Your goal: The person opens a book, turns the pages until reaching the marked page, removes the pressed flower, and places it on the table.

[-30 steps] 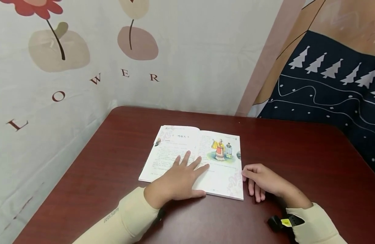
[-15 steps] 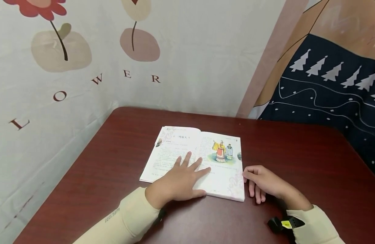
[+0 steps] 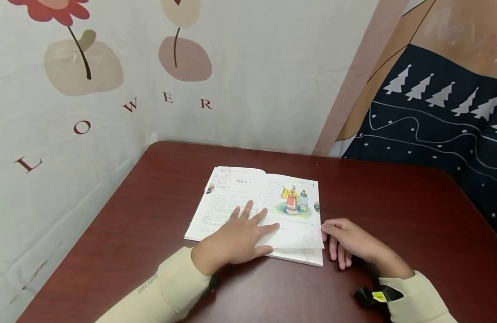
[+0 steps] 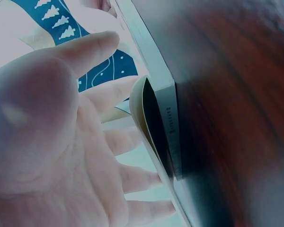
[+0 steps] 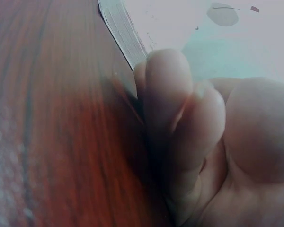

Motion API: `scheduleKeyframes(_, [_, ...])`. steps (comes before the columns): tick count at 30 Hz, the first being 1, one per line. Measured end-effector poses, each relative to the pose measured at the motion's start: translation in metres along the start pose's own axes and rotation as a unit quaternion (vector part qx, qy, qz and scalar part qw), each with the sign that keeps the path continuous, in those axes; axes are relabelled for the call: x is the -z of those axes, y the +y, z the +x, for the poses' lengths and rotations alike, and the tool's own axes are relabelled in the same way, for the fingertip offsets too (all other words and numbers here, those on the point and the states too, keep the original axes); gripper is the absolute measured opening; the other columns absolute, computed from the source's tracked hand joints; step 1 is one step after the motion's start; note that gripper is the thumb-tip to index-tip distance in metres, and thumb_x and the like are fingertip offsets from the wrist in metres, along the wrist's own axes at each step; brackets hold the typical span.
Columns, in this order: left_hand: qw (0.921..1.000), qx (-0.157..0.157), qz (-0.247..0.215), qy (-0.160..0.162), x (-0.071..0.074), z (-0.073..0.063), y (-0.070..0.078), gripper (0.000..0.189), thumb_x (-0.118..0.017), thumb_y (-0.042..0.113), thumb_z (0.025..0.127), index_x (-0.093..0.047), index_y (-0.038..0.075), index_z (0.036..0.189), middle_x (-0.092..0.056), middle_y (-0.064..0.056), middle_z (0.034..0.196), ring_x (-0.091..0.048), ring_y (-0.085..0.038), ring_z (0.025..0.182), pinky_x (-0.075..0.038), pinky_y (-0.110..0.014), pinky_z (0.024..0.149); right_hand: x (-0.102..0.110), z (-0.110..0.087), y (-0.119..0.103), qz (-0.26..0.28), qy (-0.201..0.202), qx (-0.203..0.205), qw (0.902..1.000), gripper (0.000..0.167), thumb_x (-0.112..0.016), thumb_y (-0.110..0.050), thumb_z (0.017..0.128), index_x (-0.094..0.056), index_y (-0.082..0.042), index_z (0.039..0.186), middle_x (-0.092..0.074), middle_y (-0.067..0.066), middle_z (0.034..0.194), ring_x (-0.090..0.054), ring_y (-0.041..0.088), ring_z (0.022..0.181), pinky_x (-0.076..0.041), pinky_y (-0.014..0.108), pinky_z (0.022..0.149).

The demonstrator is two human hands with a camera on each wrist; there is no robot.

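Observation:
An open illustrated book (image 3: 248,197) lies on a dark red table (image 3: 393,206). My left hand (image 3: 236,237) lies flat on it with fingers spread over the middle fold, thumb at the lower edge of the right page (image 3: 296,237), which stands lifted off the pages below. In the left wrist view that page (image 4: 142,109) curls away from the book block (image 4: 163,94) beside my left hand (image 4: 52,142). My right hand (image 3: 349,240) rests on the table against the book's right edge, fingers loosely bent and holding nothing. The right wrist view shows its fingers (image 5: 180,118) beside the book's corner (image 5: 120,28).
A pale cloth (image 3: 111,107) printed with flowers and letters hangs behind and to the left of the table. A dark blue cloth (image 3: 434,116) with white trees hangs at the right. A black strap with a yellow tag (image 3: 375,295) sits on my right wrist.
The lower edge of the right page has risen off the pages beneath it, at my left thumb. Both hands have stayed where they were.

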State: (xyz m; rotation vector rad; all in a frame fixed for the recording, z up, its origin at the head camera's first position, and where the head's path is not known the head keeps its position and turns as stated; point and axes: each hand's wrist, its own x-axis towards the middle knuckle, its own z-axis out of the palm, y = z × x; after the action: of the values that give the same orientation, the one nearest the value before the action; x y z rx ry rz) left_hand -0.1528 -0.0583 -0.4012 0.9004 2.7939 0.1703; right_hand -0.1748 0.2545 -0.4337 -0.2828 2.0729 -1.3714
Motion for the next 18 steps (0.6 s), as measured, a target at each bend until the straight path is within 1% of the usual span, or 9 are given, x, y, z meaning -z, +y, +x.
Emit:
scheduleKeyframes(4, [1.0, 0.001, 0.003, 0.006, 0.0005, 0.0007, -0.0005, 0.052, -0.053, 0.053, 0.099, -0.047, 0.038, 0.148, -0.037, -0.007, 0.161, -0.019, -0.048, 0.151, -0.026, -0.065, 0.117, -0.0002, 0.0001, -0.0023, -0.005, 0.005, 0.001, 1.0, 0.038, -0.039, -0.027, 0.108, -0.052, 0.007, 0.096, -0.062, 0.011, 0.06, -0.061, 0.017, 0.038, -0.048, 0.03, 0.037])
scheduleKeyframes(10, [1.0, -0.004, 0.003, 0.007, -0.0001, 0.0006, -0.0007, 0.048, -0.05, 0.05, 0.101, -0.049, 0.037, 0.148, -0.037, -0.007, 0.161, -0.021, -0.048, 0.151, -0.027, -0.066, 0.116, -0.001, -0.0009, -0.0023, 0.0, -0.001, -0.003, 1.0, 0.036, -0.038, -0.023, 0.108, -0.052, 0.008, 0.097, -0.062, 0.01, 0.06, -0.061, 0.016, 0.039, -0.048, 0.029, 0.037])
scheduleKeyframes(15, [0.9998, -0.007, 0.012, 0.015, -0.0002, 0.0017, -0.0013, 0.047, -0.049, 0.049, 0.102, -0.049, 0.037, 0.148, -0.039, -0.007, 0.16, -0.022, -0.049, 0.15, -0.029, -0.066, 0.115, -0.0007, -0.0017, -0.0033, 0.001, 0.002, 0.005, 1.0, 0.033, -0.038, -0.02, 0.107, -0.052, 0.008, 0.097, -0.061, 0.01, 0.06, -0.061, 0.016, 0.039, -0.047, 0.027, 0.037])
scheduleKeyframes(18, [0.9998, -0.008, 0.01, 0.014, -0.0004, 0.0017, -0.0013, 0.046, -0.049, 0.048, 0.102, -0.05, 0.037, 0.147, -0.04, -0.008, 0.16, -0.023, -0.049, 0.15, -0.029, -0.066, 0.115, -0.0015, -0.0024, -0.0032, 0.002, -0.003, 0.005, 1.0, 0.032, -0.038, -0.018, 0.107, -0.052, 0.008, 0.098, -0.061, 0.009, 0.06, -0.061, 0.015, 0.039, -0.047, 0.027, 0.037])
